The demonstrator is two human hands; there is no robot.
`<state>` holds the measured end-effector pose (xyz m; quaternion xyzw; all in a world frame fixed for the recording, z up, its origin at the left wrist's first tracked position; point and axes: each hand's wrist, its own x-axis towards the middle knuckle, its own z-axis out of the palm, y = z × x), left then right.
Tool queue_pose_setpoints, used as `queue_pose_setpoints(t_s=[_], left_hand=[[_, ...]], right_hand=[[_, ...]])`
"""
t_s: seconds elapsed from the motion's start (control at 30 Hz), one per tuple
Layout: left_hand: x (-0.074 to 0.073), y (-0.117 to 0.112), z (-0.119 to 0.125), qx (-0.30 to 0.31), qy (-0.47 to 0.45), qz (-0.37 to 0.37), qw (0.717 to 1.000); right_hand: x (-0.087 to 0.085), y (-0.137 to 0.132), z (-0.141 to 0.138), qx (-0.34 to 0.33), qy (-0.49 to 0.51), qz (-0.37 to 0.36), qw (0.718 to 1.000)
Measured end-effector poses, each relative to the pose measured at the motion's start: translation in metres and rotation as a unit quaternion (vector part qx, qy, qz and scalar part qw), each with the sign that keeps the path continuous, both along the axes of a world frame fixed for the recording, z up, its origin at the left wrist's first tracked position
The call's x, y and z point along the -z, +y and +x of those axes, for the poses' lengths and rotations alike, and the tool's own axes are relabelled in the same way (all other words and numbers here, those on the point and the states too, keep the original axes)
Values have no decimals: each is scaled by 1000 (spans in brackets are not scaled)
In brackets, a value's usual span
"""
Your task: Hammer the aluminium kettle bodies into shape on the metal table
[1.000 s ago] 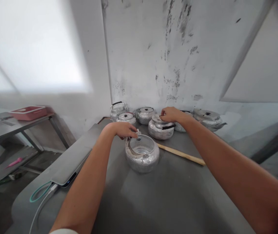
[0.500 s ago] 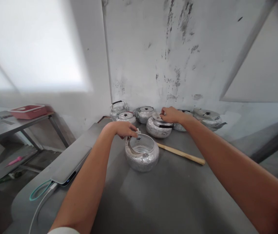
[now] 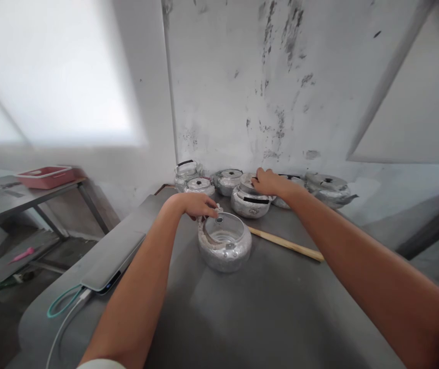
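A lidless silver kettle [image 3: 225,259] stands on the grey table in front of me, its inside open to view. My left hand [image 3: 199,206] is closed at its far left edge, by the lowered handle; the fingertips are partly hidden. Farther back, my right hand [image 3: 267,182] pinches the top of a metal lid [image 3: 247,183], which tilts over the mouth of a second silver kettle [image 3: 250,207]. That kettle's black-gripped handle [image 3: 256,200] hangs down on its near side.
Several more silver kettles [image 3: 230,180] line the wall. A wooden stick [image 3: 286,245] lies right of the near kettle. On the left are a grey flat device [image 3: 114,261] with a plugged cable [image 3: 65,320] and a side table with a red basket [image 3: 46,178].
The lid in my right hand has risen and tilted on the second kettle, and that kettle's handle has shifted slightly. My left hand stays at the near kettle.
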<state>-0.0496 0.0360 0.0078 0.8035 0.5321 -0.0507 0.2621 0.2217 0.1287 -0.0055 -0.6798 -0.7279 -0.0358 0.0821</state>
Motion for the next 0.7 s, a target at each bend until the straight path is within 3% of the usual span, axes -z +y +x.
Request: queue_pose_setpoints(t_s=[0.17, 0.3, 0.5, 0.63, 0.7], left_hand=[[1, 0, -1, -3, -1, -8, 1000], [1, 1, -2, 1, -15, -4, 1000], [3, 1, -2, -21, -80, -54, 995], [7, 2, -5, -46, -116, -68, 990], [8, 3, -5, -53, -124, -74, 988]], right_hand=[[-10, -5, -7, 8, 10, 12, 1000], [-27, -20, -12, -23, 12, 35, 999], [-49, -84, -35, -143, 31, 54, 988], [-41, -132, -53, -249, 31, 34, 967], [-34, -144, -55, -263, 38, 33, 963]])
